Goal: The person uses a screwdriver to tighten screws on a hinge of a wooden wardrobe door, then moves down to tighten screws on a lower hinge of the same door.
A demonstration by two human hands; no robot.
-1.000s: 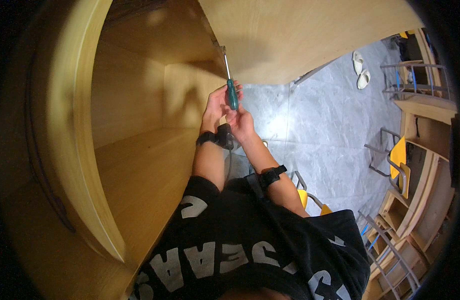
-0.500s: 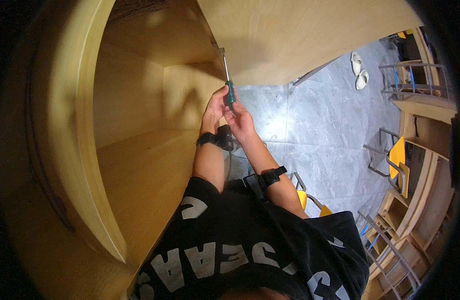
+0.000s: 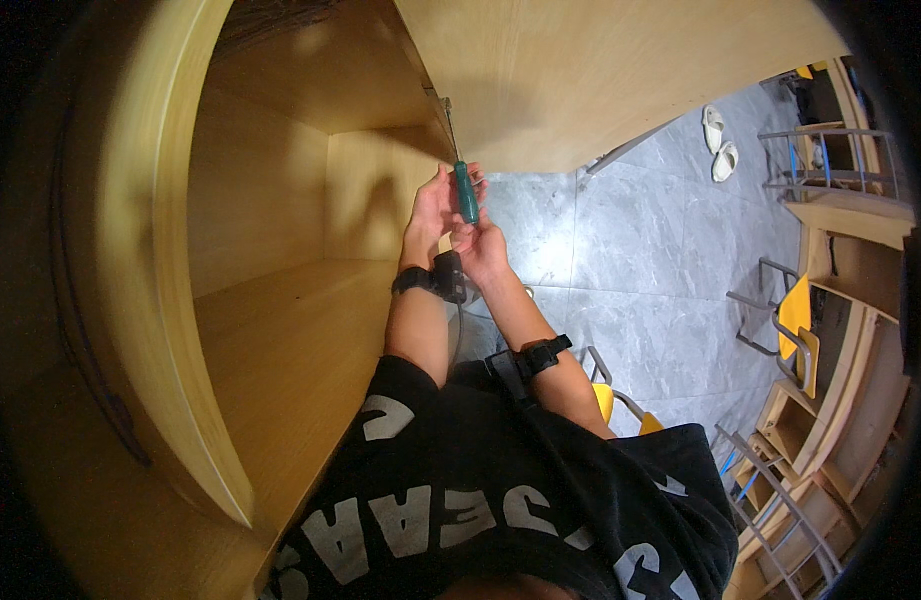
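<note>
A screwdriver with a dark green handle (image 3: 467, 193) and a thin metal shaft points up and away from me. Its tip meets a small metal hinge (image 3: 444, 103) where the cabinet's side panel joins its open wooden door (image 3: 600, 70). Around the handle's upper part is my left hand (image 3: 430, 207), its fingers behind the handle and its thumb raised at the side. My right hand (image 3: 485, 250) is at the handle's lower end, fingers curled and partly hidden. The exact contact of the tip is too small to make out.
On my left stands the open wooden cabinet (image 3: 280, 345) with its inner shelf. Grey floor tiles (image 3: 640, 240) spread to the right, with white slippers (image 3: 723, 160) on them. Yellow chairs (image 3: 795, 310) and wooden desks or shelves (image 3: 850, 270) line the far right.
The screwdriver handle has turned slightly and sits a little lower right. My left thumb has lifted off it, and my right fingers have shifted down toward its end.
</note>
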